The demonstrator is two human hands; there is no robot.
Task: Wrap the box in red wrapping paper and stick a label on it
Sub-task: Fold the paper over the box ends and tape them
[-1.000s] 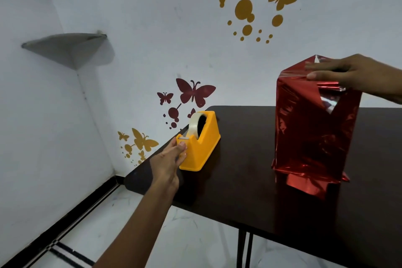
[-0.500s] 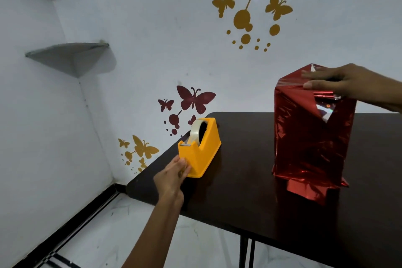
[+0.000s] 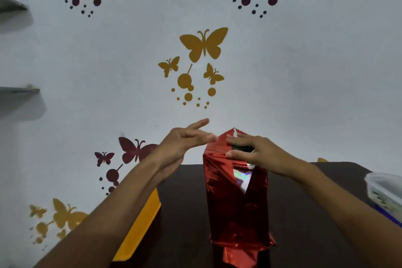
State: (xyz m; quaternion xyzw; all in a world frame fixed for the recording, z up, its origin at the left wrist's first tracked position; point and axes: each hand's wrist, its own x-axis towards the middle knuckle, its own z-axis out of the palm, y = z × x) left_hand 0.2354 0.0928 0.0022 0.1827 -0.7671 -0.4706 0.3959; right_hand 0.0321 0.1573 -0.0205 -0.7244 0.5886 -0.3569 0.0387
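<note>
A tall box wrapped in shiny red wrapping paper (image 3: pixel 236 206) stands upright on the dark table (image 3: pixel 304 213). Its top flaps are folded to a point, and an open gap below them shows a silvery patch. My right hand (image 3: pixel 258 153) lies over the top and presses the folded flaps down. My left hand (image 3: pixel 182 143) is at the top left edge of the paper. Its thumb and middle fingertips are drawn together against the foil and the index finger is raised. The blur hides whether clear tape is between them. No label is in view.
The yellow tape dispenser (image 3: pixel 141 230) sits at the table's left edge, mostly hidden under my left forearm. A clear plastic container (image 3: pixel 385 193) stands at the right edge. Loose red paper sticks out at the box's base, and a wall with butterfly stickers is behind.
My left hand has left the tape dispenser and risen to the top left edge of the box. My right hand has stayed on the top flaps. The camera has swung right and closer.
</note>
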